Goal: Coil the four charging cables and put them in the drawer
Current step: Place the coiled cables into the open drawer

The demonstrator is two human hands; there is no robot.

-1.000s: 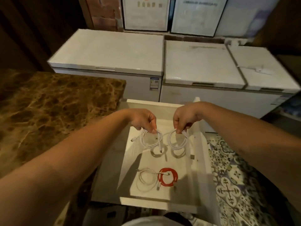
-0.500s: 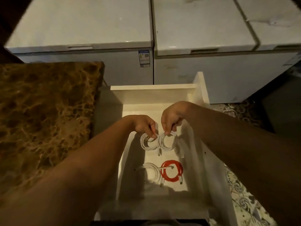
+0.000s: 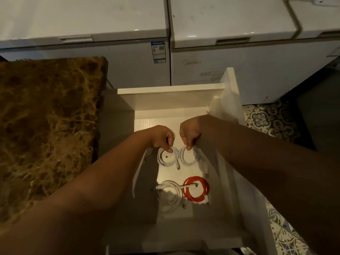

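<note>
Inside the open white drawer (image 3: 171,88), the left hand (image 3: 161,138) and the right hand (image 3: 190,134) each lower a coiled white cable to the floor of it, fingers pinching the top of the loops. Just under the left fingers hangs one white coil (image 3: 168,157), just under the right fingers the other (image 3: 190,156), the two side by side. Nearer the body, well clear of both hands, lie a third white coil (image 3: 170,195) and a red coil (image 3: 196,188). These cables look light, soft and springy; pinching across all the turns at one spot should keep a coil from unwinding.
</note>
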